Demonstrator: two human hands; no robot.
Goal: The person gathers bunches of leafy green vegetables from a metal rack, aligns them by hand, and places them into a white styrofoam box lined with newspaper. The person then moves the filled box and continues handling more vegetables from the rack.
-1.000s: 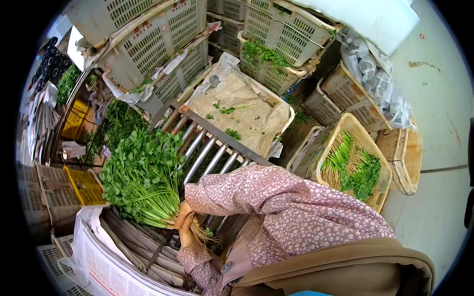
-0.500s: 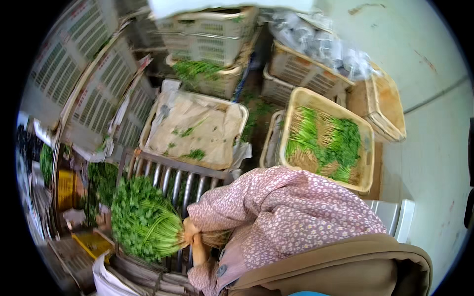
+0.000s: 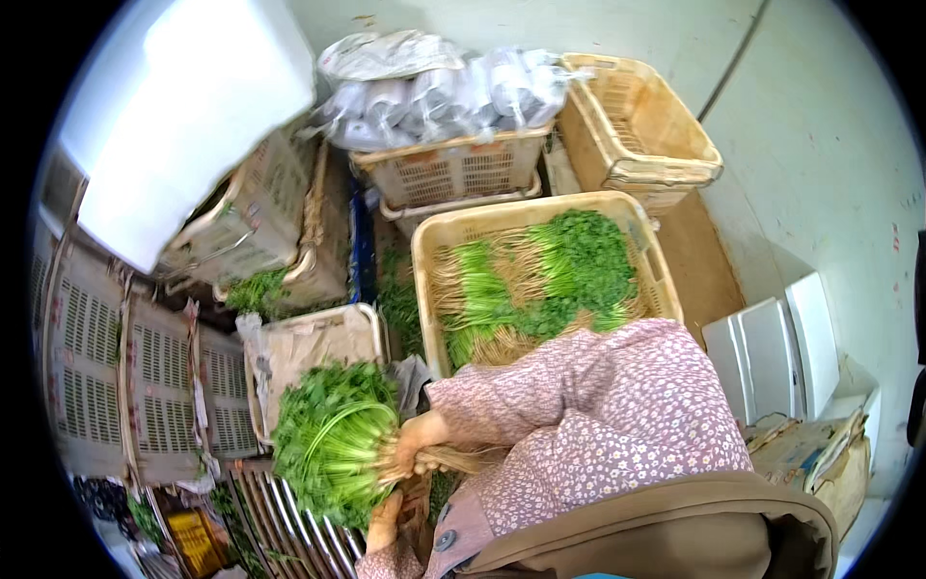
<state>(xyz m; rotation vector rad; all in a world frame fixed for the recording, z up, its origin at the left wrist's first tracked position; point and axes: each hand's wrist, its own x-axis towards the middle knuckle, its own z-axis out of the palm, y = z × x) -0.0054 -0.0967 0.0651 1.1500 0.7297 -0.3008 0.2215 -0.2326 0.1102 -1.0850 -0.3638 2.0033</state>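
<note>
A big bunch of coriander (image 3: 338, 444) with long tan roots hangs over the slatted metal rack, leaves to the left. My right hand (image 3: 419, 439) is closed around it just above the roots, which trail right against my sleeve. Under the stems is my left hand (image 3: 384, 521), raised against the lower side of the bunch; its fingers are mostly hidden. Beyond my right sleeve, a yellowish plastic crate (image 3: 521, 208) holds several bunches of coriander (image 3: 584, 253) laid in rows with their roots attached.
A crate with a cloth liner (image 3: 304, 349) lies behind the held bunch. Slatted crates (image 3: 169, 381) line the left side. Plastic-wrapped rolls (image 3: 434, 96) sit on a crate at the back, beside an empty crate (image 3: 666, 121). White boxes (image 3: 762, 352) stand at right.
The view has swung right. The bunch has been lifted from over the rack toward the crates, held in my right hand; my left hand now sits lower, beneath the stems.
</note>
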